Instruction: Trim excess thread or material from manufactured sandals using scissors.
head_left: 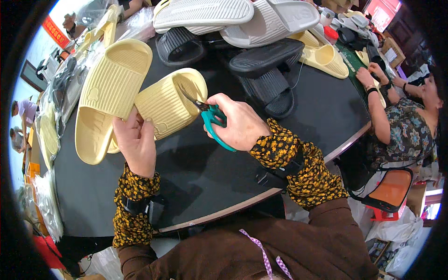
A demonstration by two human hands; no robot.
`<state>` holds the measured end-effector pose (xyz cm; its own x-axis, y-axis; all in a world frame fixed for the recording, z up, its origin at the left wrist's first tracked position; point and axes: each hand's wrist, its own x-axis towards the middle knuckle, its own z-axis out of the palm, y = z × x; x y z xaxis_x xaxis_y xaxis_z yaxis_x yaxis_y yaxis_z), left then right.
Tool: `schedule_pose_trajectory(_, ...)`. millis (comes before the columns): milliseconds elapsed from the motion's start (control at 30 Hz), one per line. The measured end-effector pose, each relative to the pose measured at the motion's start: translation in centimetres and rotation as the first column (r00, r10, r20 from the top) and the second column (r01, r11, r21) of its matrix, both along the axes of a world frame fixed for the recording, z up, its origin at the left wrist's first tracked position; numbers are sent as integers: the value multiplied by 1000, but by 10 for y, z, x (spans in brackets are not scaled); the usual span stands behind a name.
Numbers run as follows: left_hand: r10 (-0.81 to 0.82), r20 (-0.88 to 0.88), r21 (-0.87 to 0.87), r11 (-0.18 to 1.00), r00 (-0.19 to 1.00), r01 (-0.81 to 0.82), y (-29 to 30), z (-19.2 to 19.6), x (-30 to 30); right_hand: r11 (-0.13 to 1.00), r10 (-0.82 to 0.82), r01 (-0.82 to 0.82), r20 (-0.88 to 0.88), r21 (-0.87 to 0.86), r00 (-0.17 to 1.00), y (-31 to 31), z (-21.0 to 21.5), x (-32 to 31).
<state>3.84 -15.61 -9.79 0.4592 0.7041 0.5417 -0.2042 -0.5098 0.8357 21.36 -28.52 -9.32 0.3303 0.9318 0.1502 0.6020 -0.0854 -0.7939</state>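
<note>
Two pale yellow slide sandals lie before me on the black table. My left hand is closed on the edge of the left yellow slide sandal, which is tilted and partly overlaps the other. The right yellow slide sandal rests flatter, its strap toward me. In my right hand is a pair of scissors with teal handles. Their dark blades point up and left, over the foot opening of the right yellow sandal. Whether the tips touch it I cannot tell.
Grey slides are piled on black slides at the far side. Another yellow slide lies at the back right. Plastic-wrapped sandals line the left edge. A co-worker sits at the right, hands over the table, near an orange-backed chair.
</note>
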Motion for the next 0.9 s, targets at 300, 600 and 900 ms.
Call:
schedule_pose_trajectory(300,-22,27,-4,1000,999,22,2,-5,2,999,-5,6,-18,33,1000,0,-3,1)
schedule_pose_trajectory(600,-52,-11,-47,998,999,52,-3,-6,3,998,17,-16,-25,59,1000,1,-4,2)
schedule_pose_trajectory(900,-32,8,-114,993,999,32,-3,-5,1,996,6,-5,-14,93,1000,1,-4,3)
